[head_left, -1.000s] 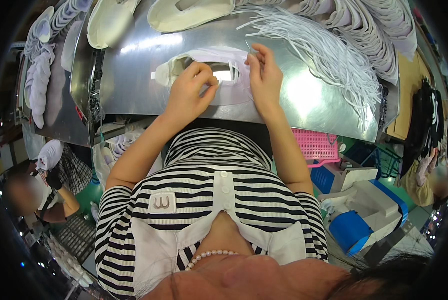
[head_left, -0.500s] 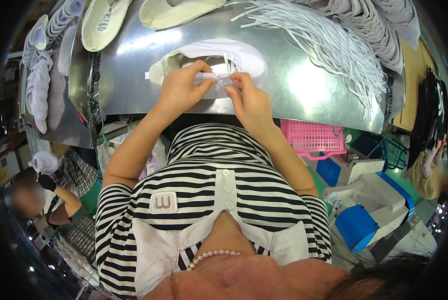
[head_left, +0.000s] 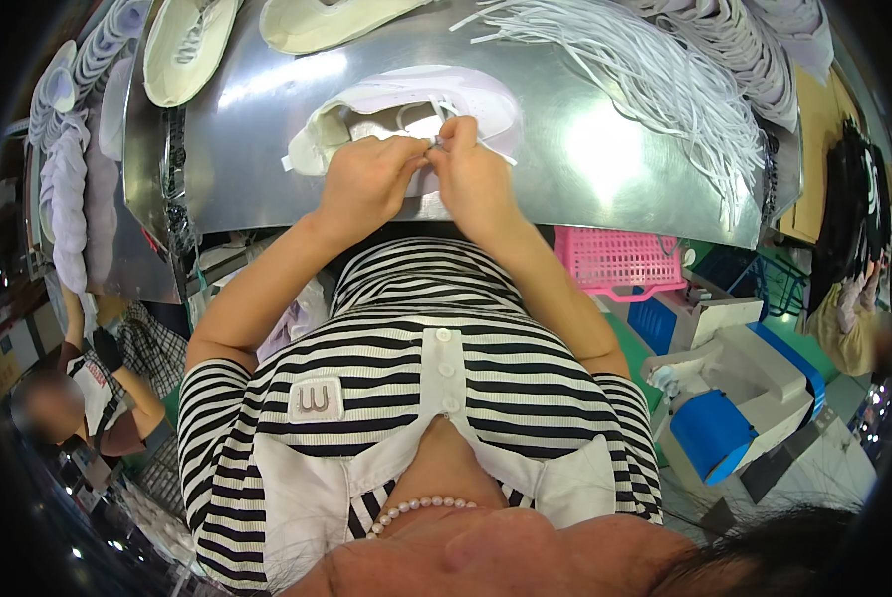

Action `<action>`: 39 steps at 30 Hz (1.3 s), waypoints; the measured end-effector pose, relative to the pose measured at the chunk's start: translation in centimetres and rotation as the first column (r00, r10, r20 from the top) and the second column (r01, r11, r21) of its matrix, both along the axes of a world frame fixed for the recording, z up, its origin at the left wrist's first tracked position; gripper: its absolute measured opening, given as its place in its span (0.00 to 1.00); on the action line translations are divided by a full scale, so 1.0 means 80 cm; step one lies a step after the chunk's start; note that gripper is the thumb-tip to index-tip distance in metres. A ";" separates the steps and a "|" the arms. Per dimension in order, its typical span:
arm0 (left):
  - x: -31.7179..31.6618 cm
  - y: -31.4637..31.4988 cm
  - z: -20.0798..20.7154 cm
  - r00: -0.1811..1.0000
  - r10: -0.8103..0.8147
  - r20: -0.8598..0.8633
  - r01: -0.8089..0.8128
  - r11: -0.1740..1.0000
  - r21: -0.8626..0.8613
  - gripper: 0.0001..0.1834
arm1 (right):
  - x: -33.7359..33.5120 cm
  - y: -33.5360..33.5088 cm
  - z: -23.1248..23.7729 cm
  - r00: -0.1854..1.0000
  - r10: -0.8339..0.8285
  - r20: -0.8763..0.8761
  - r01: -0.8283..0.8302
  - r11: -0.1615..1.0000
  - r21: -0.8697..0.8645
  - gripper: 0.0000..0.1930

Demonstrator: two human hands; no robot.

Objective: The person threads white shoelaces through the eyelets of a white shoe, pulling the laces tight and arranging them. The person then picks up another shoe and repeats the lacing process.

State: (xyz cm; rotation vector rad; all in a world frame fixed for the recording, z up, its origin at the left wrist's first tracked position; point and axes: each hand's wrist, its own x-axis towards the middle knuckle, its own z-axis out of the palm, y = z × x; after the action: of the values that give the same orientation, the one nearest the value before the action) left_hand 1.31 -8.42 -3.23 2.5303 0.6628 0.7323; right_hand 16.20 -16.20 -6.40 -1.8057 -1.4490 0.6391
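Observation:
A white shoe upper (head_left: 481,95) lies on its side on the metal tabletop (head_left: 247,159), its cream-lined opening facing me. My left hand (head_left: 369,181) is closed in a pinch on the eyelet edge of the upper. Right beside it, my right hand (head_left: 479,186) pinches a white shoelace (head_left: 507,156) at that edge, and a tail of the lace sticks out past the knuckles. The fingertips of both hands nearly meet. My fingers hide the eyelets and the exact spot where the lace passes through.
A heap of loose white laces (head_left: 655,109) covers the table's right side, with stacked white uppers (head_left: 755,60) behind. Two cream-lined uppers, one laced (head_left: 189,50), lie at the back left. Below the table edge are a pink basket (head_left: 620,261) and a grey-blue machine (head_left: 765,398).
My right hand has turned and moved up and left, closer to my left hand. The lace tail now shows right of it. A co-worker at the left has moved their arms.

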 end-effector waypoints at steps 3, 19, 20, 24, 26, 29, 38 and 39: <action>-0.003 0.005 0.008 0.998 -0.028 -0.057 0.029 0.999 0.028 0.07 | 0.024 -0.013 0.021 0.996 0.071 -0.046 -0.073 0.997 -0.029 0.13; -0.040 0.003 0.000 0.980 -0.200 0.014 0.192 0.958 0.211 0.12 | 0.030 0.020 0.057 0.945 0.326 -0.016 -0.324 0.930 -0.170 0.11; -0.040 0.003 -0.001 0.976 -0.215 0.019 0.208 0.959 0.195 0.12 | 0.031 0.018 0.053 0.948 0.310 -0.072 -0.318 0.934 -0.162 0.12; -0.037 0.007 -0.002 0.962 -0.264 0.068 0.252 0.957 0.145 0.12 | 0.027 0.017 0.052 0.952 0.247 -0.180 -0.281 0.940 -0.192 0.13; -0.036 0.008 -0.002 0.957 -0.279 0.080 0.271 0.957 0.105 0.12 | 0.026 0.017 0.055 0.955 0.196 -0.222 -0.230 0.963 -0.139 0.12; -0.039 0.011 0.001 0.954 -0.298 0.023 0.296 0.953 0.061 0.12 | 0.039 0.023 0.069 0.873 0.091 -0.478 -0.038 0.992 0.120 0.10; -0.038 0.010 0.013 0.947 -0.315 -0.060 0.312 0.949 -0.052 0.09 | 0.053 0.040 0.079 0.882 -0.031 -0.471 0.142 0.969 0.202 0.10; -0.038 0.011 0.012 0.945 -0.320 -0.068 0.317 0.947 -0.051 0.09 | 0.057 0.039 0.086 0.860 -0.035 -0.509 0.185 0.951 0.247 0.10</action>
State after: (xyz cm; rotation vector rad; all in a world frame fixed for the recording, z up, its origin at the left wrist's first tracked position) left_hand -1.69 -7.54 -2.24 2.5523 0.2746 0.5066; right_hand 20.75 -13.06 0.48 -1.3507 -1.0140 0.7287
